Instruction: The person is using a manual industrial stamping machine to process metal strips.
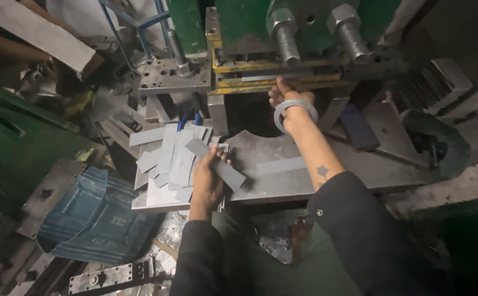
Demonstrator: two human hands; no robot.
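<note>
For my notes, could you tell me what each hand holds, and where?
The left hand grips a flat metal strip near its middle. The right hand reaches into the press; its hold cannot be told.

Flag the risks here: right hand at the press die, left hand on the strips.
1. The right hand reaches into the die gap under the green press; a stroke now could crush its fingers.
2. The bangle on that wrist may snag on tooling.
3. The left hand holds one grey metal strip beside a loose pile of strips; bare skin could get cut on edges.
</note>
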